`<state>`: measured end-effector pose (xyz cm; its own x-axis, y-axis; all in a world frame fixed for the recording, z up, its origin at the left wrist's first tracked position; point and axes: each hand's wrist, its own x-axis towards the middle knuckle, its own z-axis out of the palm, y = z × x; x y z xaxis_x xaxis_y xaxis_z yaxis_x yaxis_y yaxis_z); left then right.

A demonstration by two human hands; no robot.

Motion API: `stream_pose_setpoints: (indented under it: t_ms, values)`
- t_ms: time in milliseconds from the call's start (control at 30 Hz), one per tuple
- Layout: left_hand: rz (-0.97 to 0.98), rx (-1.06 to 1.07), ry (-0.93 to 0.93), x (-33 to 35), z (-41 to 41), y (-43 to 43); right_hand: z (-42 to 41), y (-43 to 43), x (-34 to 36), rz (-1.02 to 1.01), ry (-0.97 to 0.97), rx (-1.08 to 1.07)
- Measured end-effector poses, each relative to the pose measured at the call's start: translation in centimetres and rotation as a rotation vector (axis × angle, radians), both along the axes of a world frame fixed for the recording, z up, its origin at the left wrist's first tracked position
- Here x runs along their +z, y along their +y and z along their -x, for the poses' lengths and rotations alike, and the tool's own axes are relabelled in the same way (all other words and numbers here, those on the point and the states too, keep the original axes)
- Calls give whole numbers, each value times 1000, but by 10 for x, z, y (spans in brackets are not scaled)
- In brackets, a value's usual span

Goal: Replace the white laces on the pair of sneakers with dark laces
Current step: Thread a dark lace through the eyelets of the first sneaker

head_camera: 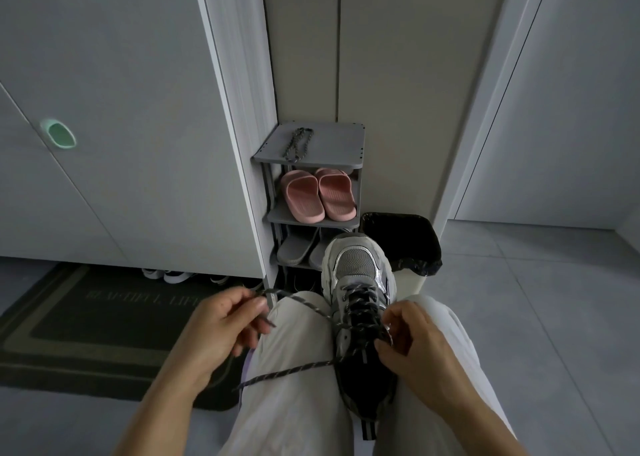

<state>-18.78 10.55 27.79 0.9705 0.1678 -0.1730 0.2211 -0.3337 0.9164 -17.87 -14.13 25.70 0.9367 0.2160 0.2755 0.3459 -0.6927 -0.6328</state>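
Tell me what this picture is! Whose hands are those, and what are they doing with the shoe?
There is no machine here. A person wears a camera on the head, so the one picture looks down at that person's own hands. The sneaker sits between the knees, toe pointing away. A dark lace is already threaded through its holes. The left hand pinches one loose end, and the right hand pinches the lace beside the shoe's holes. Farther off stands a small shoe rack with a second lace on top and pink slippers on a shelf below. A bin with a black bag stands beside it.
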Motion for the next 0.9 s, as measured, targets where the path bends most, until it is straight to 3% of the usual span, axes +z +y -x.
stream_pose_setpoints:
  t_ms: [67, 133, 300, 567, 900]
  values:
    - [211, -14, 11, 2, 1, -18, 1, 5, -8, 51, -69, 16]
    - [254, -63, 35, -3, 0, -38, 2, 11, -21, 53, -57, 32]
    - [234, -94, 98, -27, -7, -64, 5, 23, -33, 117, -29, -39]
    - [192, -70, 85, -38, -16, -66, 0, 25, -43, 22, -66, -66]
    - [152, -116, 87, -37, -16, -74, -3, 25, -45, -97, 20, -66]
